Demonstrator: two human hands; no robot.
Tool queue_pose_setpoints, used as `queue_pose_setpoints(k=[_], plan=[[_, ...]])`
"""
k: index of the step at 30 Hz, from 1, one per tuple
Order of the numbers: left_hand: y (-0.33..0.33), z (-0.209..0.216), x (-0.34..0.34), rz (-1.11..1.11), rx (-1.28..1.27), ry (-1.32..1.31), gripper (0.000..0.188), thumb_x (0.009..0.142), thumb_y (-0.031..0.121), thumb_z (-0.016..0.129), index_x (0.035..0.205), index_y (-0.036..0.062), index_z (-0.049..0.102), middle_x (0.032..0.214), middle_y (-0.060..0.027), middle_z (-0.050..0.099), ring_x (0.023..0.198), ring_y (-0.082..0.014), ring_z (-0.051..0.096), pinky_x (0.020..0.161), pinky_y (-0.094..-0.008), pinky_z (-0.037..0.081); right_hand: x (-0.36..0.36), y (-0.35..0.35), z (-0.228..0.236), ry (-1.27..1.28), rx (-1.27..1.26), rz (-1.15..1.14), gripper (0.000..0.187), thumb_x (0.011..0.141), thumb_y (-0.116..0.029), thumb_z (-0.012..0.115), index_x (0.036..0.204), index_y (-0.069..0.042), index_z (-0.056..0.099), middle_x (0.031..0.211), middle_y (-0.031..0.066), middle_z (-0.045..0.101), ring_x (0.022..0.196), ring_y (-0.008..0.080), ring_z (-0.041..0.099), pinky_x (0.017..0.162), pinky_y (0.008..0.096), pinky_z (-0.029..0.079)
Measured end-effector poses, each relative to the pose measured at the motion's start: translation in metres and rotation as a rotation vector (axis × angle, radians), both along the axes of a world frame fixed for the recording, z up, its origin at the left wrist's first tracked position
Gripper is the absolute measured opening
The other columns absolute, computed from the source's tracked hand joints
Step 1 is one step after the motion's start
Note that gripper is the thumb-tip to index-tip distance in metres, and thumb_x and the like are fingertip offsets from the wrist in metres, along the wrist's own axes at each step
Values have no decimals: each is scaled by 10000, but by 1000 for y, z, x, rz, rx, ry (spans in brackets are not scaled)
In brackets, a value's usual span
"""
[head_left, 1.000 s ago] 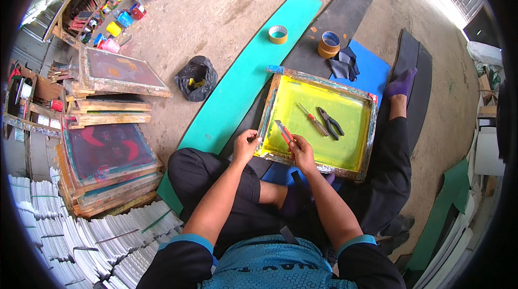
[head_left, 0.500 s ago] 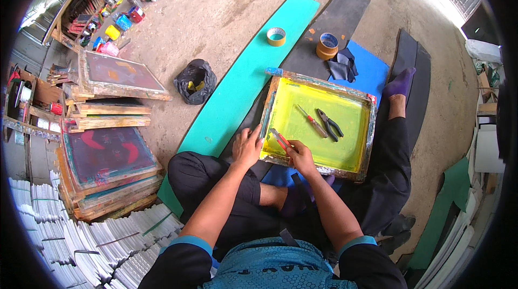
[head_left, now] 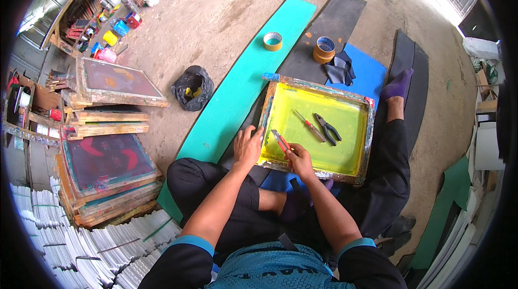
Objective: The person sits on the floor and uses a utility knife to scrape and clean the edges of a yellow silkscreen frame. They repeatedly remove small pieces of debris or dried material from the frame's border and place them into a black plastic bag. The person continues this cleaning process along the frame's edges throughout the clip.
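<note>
A wooden screen printing frame [head_left: 369, 138] with yellow-green mesh rests in front of me, tilted a little. My left hand [head_left: 248, 146] is at its left rail, fingers bent on the outer side and thumb by the rail. In my right hand [head_left: 299, 160] is a red utility knife [head_left: 281, 142], its tip pointing up and left over the frame's lower left corner. A screwdriver [head_left: 311, 126] with a red and clear handle and dark-handled pliers [head_left: 327, 129] lie side by side on the mesh.
Beyond the frame are two tape rolls [head_left: 272, 41] [head_left: 324, 50] and a dark cloth [head_left: 341, 68]. Green matting [head_left: 237, 97] runs alongside black matting. A black plastic bag [head_left: 192, 88] stands left, near stacked screens [head_left: 108, 162] and white bundles [head_left: 102, 246]. My legs flank the frame.
The view has shifted slightly. My left fingers are bent a little more at the rail. The knife stays in my right hand over the same corner, and the tools on the mesh are unmoved.
</note>
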State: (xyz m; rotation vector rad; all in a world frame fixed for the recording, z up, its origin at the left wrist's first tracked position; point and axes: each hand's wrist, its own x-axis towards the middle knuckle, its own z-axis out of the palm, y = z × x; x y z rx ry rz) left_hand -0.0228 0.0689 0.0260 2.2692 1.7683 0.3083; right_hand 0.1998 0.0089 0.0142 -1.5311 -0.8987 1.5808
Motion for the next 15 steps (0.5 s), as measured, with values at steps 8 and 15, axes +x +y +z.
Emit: queue_pose_setpoints(k=[8, 15], plan=[[21, 4, 29, 44, -16, 74, 647, 940, 321, 712, 1530, 160, 500, 1293, -127, 569, 1150, -336, 576, 957, -478, 503, -1, 0, 1, 10, 32, -82, 364, 1046, -242, 629, 1335, -20, 624, 812, 60, 668, 565, 105, 593, 470, 256, 440], [8, -4, 20, -34, -9, -67, 660, 905, 256, 720, 1502, 71, 509, 1085, -165, 570, 988, -356, 654, 792, -469, 576, 10, 9, 7, 94, 49, -162, 383, 1068, -247, 614, 1361, 0, 610, 808, 58, 657, 577, 104, 580, 475, 249, 434]])
